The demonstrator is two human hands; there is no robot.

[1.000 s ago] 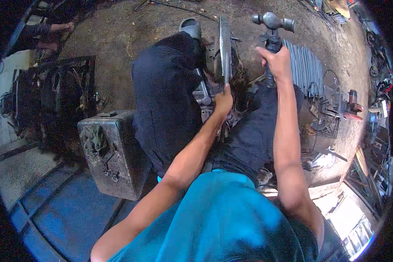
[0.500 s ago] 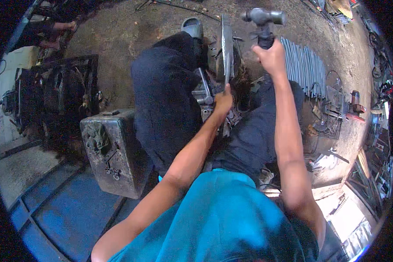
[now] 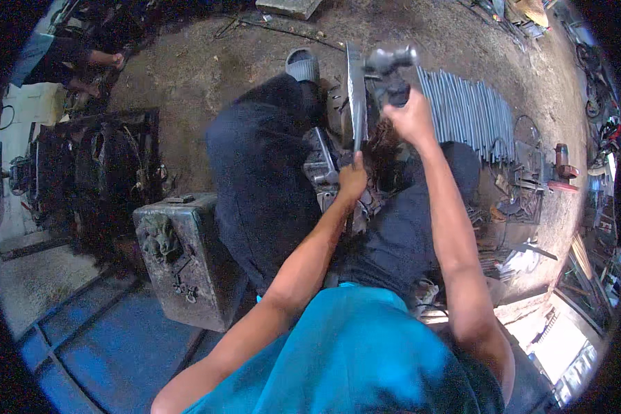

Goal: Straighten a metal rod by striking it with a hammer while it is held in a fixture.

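My left hand (image 3: 352,181) is closed around the narrow end of a long, flat grey metal blade (image 3: 356,90), which points away from me. The fingers of my right hand (image 3: 412,121) wrap the dark handle of a ball-peen hammer (image 3: 393,58). Its head is at the right side of the blade's far part; whether they touch I cannot tell. Left of my left hand lies a grey metal tool with a rod-like shaft (image 3: 326,153), among other metal pieces between my legs. What supports the blade is mostly hidden.
Many grey metal rods (image 3: 469,114) lie side by side on the ground at right. A worn metal box (image 3: 186,255) stands by my left leg. A grey slipper (image 3: 302,65) is on my foot. Another person's hand (image 3: 107,58) shows at far left, near dark machinery (image 3: 90,159).
The hammer in my right hand has come down and left, closer to the blade. My left hand and the blade have shifted slightly toward me in the picture.
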